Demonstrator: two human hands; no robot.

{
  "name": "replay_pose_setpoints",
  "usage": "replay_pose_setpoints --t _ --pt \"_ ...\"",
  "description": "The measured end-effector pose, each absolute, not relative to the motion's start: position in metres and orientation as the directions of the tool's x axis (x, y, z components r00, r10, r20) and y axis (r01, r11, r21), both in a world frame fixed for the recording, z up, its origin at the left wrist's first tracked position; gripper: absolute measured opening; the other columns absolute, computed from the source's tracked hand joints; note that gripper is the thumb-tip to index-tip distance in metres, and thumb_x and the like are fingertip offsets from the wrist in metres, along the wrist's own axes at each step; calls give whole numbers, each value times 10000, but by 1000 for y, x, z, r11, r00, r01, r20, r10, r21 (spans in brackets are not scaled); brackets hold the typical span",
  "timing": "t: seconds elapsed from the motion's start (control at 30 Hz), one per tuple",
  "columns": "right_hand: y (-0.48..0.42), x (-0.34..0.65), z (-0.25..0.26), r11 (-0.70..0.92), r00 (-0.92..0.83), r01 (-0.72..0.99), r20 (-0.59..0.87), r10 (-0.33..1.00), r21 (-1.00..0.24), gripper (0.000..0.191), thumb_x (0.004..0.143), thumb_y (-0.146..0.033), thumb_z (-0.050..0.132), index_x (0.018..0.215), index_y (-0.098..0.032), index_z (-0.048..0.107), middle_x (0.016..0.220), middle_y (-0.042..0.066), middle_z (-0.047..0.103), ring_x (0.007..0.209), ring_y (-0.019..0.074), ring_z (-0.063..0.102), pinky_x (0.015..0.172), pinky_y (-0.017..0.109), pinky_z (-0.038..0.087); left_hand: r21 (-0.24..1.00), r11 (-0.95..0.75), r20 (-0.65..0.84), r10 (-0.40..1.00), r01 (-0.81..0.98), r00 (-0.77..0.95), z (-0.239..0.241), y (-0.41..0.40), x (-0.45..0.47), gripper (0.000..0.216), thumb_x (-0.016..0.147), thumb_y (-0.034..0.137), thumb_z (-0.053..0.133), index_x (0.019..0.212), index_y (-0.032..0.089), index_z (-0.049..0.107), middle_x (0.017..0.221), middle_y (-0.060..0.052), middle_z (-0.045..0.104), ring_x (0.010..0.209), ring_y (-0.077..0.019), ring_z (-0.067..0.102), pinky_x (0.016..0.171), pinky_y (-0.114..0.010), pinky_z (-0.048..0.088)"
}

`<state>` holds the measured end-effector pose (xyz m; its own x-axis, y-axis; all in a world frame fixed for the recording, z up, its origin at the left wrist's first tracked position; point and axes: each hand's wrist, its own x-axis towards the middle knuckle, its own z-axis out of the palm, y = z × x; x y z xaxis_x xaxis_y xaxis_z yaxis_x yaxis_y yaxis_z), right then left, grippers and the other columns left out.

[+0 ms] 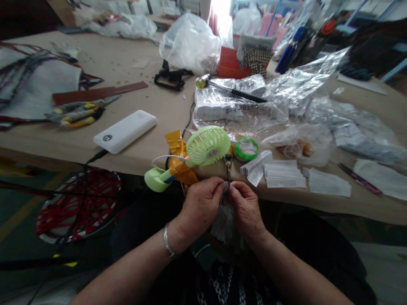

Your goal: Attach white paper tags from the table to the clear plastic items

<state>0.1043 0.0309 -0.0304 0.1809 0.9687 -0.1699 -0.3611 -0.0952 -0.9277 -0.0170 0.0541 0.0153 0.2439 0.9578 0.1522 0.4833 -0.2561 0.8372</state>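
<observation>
My left hand [201,204] and my right hand [245,207] meet just below the table's front edge, fingertips pinched together on a small dark item that I cannot make out. A thin dark metal post [228,167] with a knob on top rises from the table edge right above the pinch. A silver bangle [168,240] circles my left wrist. Pale crumpled material [224,222] lies in my lap beneath the hands. A small green fan [207,146] taped with yellow tape stands just beyond my left hand.
A white power bank [125,131] lies left of the fan. White paper tags [282,173] and a green tape roll [246,149] sit to the right. A hammer [229,90], clear plastic bags [295,91], pliers [78,113] and a brown strip [98,92] lie farther back.
</observation>
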Motion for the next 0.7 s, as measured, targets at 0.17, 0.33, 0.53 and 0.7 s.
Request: replay_pose_setpoints --t 0.17,0.33,0.53,0.7 --pt "33 103 -32 -77 200 -375 -162 966 -924 168 753 -342 662 812 -191 619 600 -46 573 528 95 512 550 228 419 806 -263 142 956 531 258 15 57 -18 244 870 255 466 729 184 652 642 -7 634 580 -114 543 577 -209 367" --pt "33 103 -33 -62 204 -370 -146 968 -927 145 761 -328 658 803 -194 622 594 -49 577 521 93 518 544 223 422 784 -296 168 947 545 273 14 58 -18 252 876 254 457 732 184 652 652 -9 633 585 -112 542 591 -207 377" --pt "28 105 -30 -27 199 -322 -96 975 -946 107 784 -300 641 790 -196 621 600 -50 576 552 93 524 577 226 423 803 -314 202 943 507 264 10 53 -19 228 865 253 488 741 197 671 729 -29 662 637 -123 563 640 -213 404" --pt "24 107 -26 -23 203 -265 -79 976 -964 117 786 -309 634 772 -194 618 628 -42 589 589 99 533 606 231 437 810 -329 219 938 486 269 8 49 -20 218 864 238 496 750 200 679 758 -29 679 653 -125 582 649 -215 418"
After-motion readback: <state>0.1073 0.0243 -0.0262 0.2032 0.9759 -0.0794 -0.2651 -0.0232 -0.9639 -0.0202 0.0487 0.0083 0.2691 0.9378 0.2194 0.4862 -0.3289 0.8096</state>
